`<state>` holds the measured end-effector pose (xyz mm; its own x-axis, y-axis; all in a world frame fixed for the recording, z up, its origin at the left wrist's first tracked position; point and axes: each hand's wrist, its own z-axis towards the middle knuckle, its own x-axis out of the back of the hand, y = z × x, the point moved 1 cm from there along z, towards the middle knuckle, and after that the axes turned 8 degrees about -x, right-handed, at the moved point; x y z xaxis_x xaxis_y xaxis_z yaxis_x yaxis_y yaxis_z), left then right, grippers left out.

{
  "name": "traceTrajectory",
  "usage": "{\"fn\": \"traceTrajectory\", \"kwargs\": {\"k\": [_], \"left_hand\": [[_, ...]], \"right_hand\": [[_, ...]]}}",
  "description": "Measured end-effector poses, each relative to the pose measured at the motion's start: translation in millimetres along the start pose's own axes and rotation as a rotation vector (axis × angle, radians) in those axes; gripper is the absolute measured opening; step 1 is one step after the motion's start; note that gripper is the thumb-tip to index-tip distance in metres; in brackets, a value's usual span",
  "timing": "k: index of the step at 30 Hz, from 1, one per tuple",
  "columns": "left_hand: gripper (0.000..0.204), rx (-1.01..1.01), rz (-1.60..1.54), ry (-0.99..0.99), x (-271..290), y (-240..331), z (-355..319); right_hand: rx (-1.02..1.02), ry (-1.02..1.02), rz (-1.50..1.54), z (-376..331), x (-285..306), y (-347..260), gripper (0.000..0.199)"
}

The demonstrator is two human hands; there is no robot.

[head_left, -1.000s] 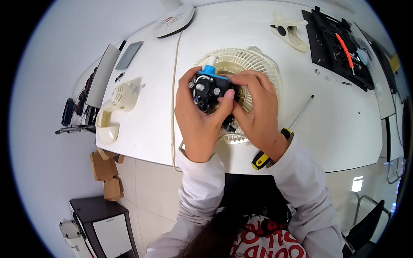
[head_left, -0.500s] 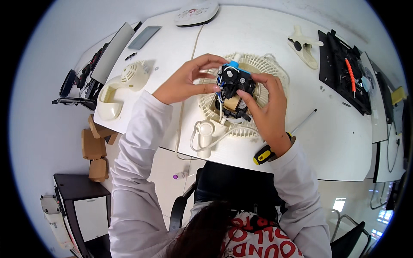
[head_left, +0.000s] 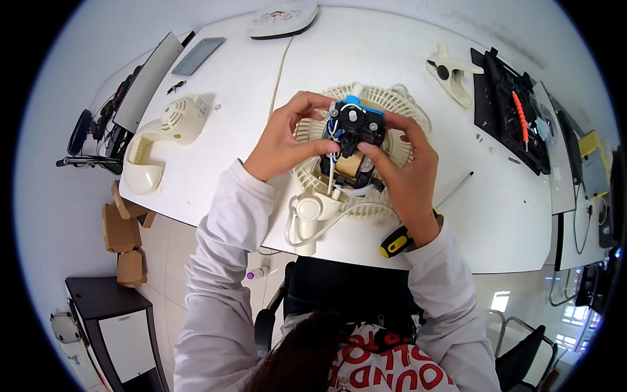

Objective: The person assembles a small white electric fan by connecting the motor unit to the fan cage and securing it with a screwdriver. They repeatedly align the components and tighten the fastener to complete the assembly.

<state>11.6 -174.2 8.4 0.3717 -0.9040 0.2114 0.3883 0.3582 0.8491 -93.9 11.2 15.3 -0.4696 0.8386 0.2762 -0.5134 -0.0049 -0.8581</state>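
Observation:
A black fan motor [head_left: 353, 127] with a blue part on top and a copper-coloured core sits over the back of a cream fan grille [head_left: 307, 171]. My left hand [head_left: 282, 140] grips its left side, thumb in front beside the white and blue wires. On the other side my right hand [head_left: 413, 173] holds it, with the thumb pressed to its lower front. Below it, a cream pivot joint [head_left: 307, 219] lies near the table's front edge, a white cable looping around it. Next to my right wrist is a black and yellow screwdriver [head_left: 396, 242].
A cream motor cover [head_left: 144, 157] lies at the left, and a cream clamp base [head_left: 450, 77] at the far right. A black tool case [head_left: 506, 111] holds an orange rod. Small screws are scattered beside the case. A grey phone-shaped slab [head_left: 198, 56] lies far left.
The whole view has shifted, so most table items appear farther left. My left thumb now reaches further across the motor's front. Both hands keep their hold.

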Motion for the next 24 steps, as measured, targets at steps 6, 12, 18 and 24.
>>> {"fn": "traceTrajectory", "kwargs": {"k": [6,12,18,24], "left_hand": [[0.063,-0.076,0.011,0.009,0,-3,0],[0.061,-0.069,0.005,-0.008,1,-2,0],[0.061,-0.073,-0.018,0.019,-6,2,-2],[0.060,-0.096,0.004,0.024,-11,7,-6]], "right_hand": [[0.135,0.097,-0.108,-1,-2,0,0.035],[0.155,0.086,-0.149,1,0,-1,0.036],[0.099,0.045,-0.069,1,-1,2,0.037],[0.192,0.013,-0.126,5,3,3,0.046]]}}
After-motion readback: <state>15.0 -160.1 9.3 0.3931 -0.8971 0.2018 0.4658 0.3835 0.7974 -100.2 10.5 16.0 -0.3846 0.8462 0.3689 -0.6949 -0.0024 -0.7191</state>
